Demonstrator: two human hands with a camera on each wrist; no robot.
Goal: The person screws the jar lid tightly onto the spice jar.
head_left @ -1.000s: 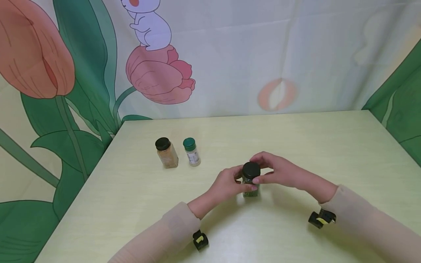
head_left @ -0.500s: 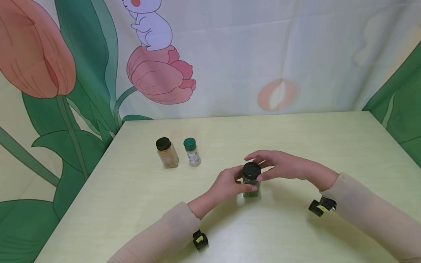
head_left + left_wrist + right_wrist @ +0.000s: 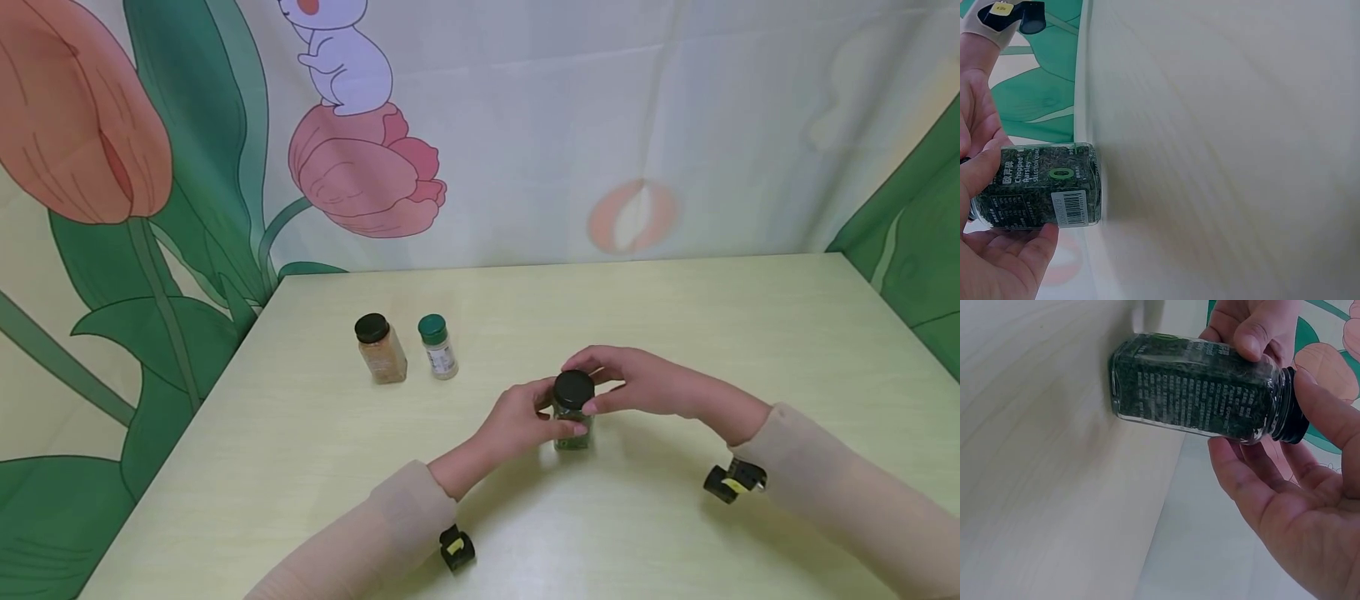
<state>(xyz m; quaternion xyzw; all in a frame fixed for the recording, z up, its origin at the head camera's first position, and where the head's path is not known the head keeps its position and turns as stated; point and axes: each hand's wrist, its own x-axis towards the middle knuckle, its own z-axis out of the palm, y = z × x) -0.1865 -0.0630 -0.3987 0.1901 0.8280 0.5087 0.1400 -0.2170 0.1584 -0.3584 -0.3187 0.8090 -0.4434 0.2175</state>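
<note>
A clear jar of chopped parsley with a black lid stands upright on the table, in front of the person. My left hand grips the jar's body from the left, thumb across the near side. From the right, my right hand curls round the top, its thumb against the lid's edge. In the right wrist view the jar shows dark green flakes and small print, and the right thumb meets the lid. The lid sits on the jar's neck.
Farther left on the table stand a black-lidded jar of tan seasoning and a smaller green-capped shaker. Behind the table's back edge hangs a printed curtain with tulips.
My right hand's fingers loosened and lifted slightly off the lid half a second ago, then came back in round it. The left hand and the jar have stayed in place.
</note>
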